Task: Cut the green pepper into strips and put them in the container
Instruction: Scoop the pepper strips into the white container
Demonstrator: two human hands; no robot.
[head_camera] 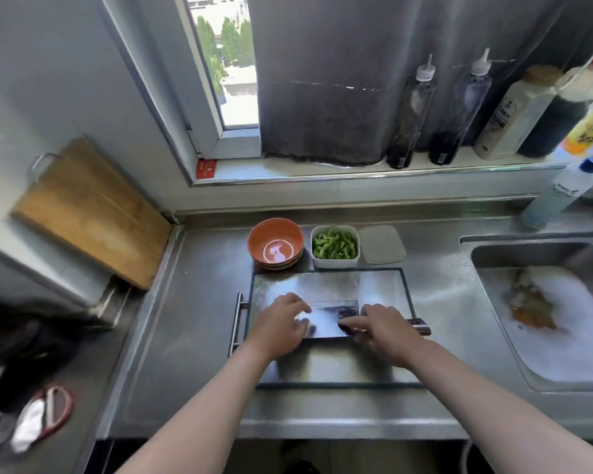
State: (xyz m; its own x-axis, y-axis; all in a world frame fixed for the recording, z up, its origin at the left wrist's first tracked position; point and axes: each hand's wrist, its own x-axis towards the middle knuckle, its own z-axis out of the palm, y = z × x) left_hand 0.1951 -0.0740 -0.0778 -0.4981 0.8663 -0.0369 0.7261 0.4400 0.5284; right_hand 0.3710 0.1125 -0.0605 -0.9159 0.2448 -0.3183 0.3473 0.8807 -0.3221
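1. You face a stainless steel tabletop (192,336) set against a pale wall (48,80).
2. Behind it, locate the window (226,63), partly covered by a dark curtain (322,97); daylight enters at the uncovered left part.
3. Bottles (409,114) stand on the sill (322,171).
4. The sink (493,254) at your right holds foamy water.
5. A wooden board (89,213) leans against the left wall.

head view, looking down, close overhead

Green pepper strips (334,246) in white container (334,263), orange bowl (290,234) w/ white base, grey board (305,285) w/ dark edge.
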